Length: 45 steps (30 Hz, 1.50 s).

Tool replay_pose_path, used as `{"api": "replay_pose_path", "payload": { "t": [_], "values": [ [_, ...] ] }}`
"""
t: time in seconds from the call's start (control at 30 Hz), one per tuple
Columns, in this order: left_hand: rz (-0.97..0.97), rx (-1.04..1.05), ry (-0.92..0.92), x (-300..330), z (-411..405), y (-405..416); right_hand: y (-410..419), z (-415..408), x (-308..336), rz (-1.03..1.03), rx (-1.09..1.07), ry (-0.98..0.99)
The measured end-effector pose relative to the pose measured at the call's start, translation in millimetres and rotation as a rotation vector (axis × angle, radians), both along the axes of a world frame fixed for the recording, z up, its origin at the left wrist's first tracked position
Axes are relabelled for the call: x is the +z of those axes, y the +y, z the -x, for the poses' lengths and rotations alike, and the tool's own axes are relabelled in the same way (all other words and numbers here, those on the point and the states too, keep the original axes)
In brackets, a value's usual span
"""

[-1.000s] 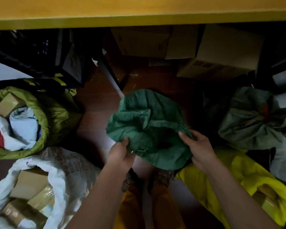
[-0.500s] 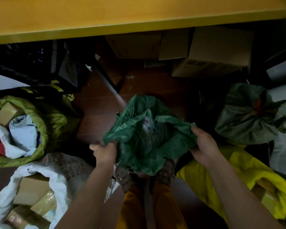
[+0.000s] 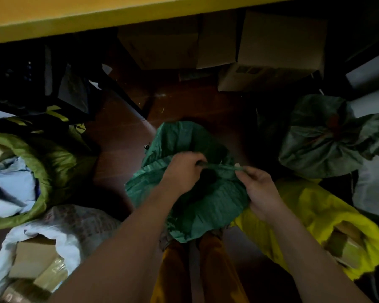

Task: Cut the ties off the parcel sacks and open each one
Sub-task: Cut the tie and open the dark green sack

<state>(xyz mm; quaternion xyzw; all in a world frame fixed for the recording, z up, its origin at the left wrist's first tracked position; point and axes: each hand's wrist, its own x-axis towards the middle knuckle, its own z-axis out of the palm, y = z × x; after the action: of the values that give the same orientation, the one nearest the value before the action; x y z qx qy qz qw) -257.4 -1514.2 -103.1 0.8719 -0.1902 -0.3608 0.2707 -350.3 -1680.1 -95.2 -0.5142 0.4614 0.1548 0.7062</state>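
A dark green woven sack [image 3: 197, 206] stands on the floor right in front of my feet. My left hand [image 3: 182, 169] grips the far edge of its mouth. My right hand [image 3: 258, 189] pinches the same edge a little to the right, and the cloth is stretched taut between them. The inside of the sack is dark and its contents are hidden. A grey-green sack [image 3: 319, 138] at the right is still bunched shut with a reddish tie [image 3: 335, 125] at its neck.
An open olive sack [image 3: 53, 162] with parcels lies at the left, an open white sack [image 3: 74, 226] with boxes at lower left, an open yellow sack [image 3: 315, 211] at lower right. Cardboard boxes [image 3: 271, 44] sit under the yellow table edge [image 3: 96, 16]. Dark floor lies between.
Both hands have moved from the sides of the green sack's mouth to its far edge and closer together. The rim is now pulled tight between them.
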Motion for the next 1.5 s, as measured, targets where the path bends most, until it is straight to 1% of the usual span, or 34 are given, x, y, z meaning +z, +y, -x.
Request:
{"api": "replay_pose_path", "payload": {
  "t": [0.03,0.1,0.17,0.2,0.27,0.3,0.37,0.43,0.47,0.53,0.6,0.7,0.77,0.8,0.83,0.87,0.93,0.97,1.0,1.07,1.13,1.23,1.3,1.43,1.5],
  "values": [
    [0.048,0.109,0.103,-0.4,-1.8,1.2,-4.1,1.0,-1.4,0.004,-0.003,-0.002],
    [0.086,0.247,0.245,1.4,-2.8,2.0,-12.5,3.3,-3.1,-0.034,0.024,-0.011],
    [0.119,0.408,0.335,2.6,-3.3,0.1,-19.5,5.1,-3.2,-0.141,0.136,-0.015],
    [0.142,0.523,0.394,3.5,-5.3,-0.5,-22.3,5.6,-2.1,-0.213,0.188,-0.016],
    [0.15,0.691,0.512,4.6,-12.8,1.2,-26.9,6.3,-3.1,-0.317,0.208,-0.029],
    [0.115,0.713,0.565,5.4,-16.1,3.2,-29.1,6.8,-4.7,-0.336,0.188,-0.036],
    [0.001,0.68,0.626,4.5,-21.7,7.0,-32.6,8.2,-8.7,-0.335,0.127,-0.034],
    [-0.04,0.654,0.696,5.3,-23.0,11.5,-34.7,10.8,-13.4,-0.325,0.048,-0.021],
    [-0.005,0.667,0.757,5.4,-23.2,14.5,-34.8,11.8,-15.4,-0.331,0.007,-0.018],
    [0.147,0.736,0.882,7.5,-21.2,20.3,-34.5,12.3,-19.6,-0.338,-0.072,-0.015],
    [0.293,0.815,0.945,9.0,-18.2,23.8,-32.9,9.5,-22.3,-0.341,-0.13,-0.025],
    [0.364,0.931,0.996,9.7,-16.2,25.7,-31.2,-1.2,-23.6,-0.294,-0.1,-0.056],
    [0.387,0.911,1.029,10.7,-15.6,29.2,-30.4,-7.5,-20.7,-0.286,-0.019,-0.081],
    [0.385,0.861,1.03,12.6,-16.1,30.8,-30.7,-10.4,-17.0,-0.262,0.065,-0.093],
    [0.354,0.799,1.0,15.9,-16.8,31.8,-32.7,-12.0,-15.5,-0.19,0.198,-0.107],
    [0.279,0.707,0.937,16.6,-17.6,32.6,-34.1,-13.1,-12.5,-0.104,0.351,-0.104],
    [0.047,0.5,0.72,17.3,-19.3,29.9,-34.1,-15.8,-9.9,0.071,0.631,-0.104],
    [-0.033,0.407,0.614,18.0,-18.9,27.0,-33.2,-16.1,-11.7,0.16,0.738,-0.115],
    [-0.064,0.347,0.525,16.6,-18.2,25.3,-31.7,-16.0,-14.2,0.264,0.797,-0.135],
    [-0.03,0.358,0.399,14.6,-17.1,22.2,-29.6,-17.2,-19.7,0.443,0.777,-0.195],
    [-0.014,0.357,0.277,13.7,-17.1,22.7,-30.5,-18.6,-23.0,0.542,0.736,-0.208],
    [-0.011,0.265,0.09,12.6,-17.9,24.9,-34.6,-20.5,-22.8,0.646,0.792,-0.204],
    [0.027,0.246,0.046,9.8,-19.1,26.0,-35.7,-21.7,-20.0,0.602,0.74,-0.234],
    [0.11,0.452,0.178,9.8,-20.2,24.0,-34.3,-21.6,-15.4,0.288,0.441,-0.174],
    [0.131,0.547,0.234,9.9,-19.6,23.6,-30.9,-19.7,-17.8,0.235,0.369,-0.133]
  ]
}}
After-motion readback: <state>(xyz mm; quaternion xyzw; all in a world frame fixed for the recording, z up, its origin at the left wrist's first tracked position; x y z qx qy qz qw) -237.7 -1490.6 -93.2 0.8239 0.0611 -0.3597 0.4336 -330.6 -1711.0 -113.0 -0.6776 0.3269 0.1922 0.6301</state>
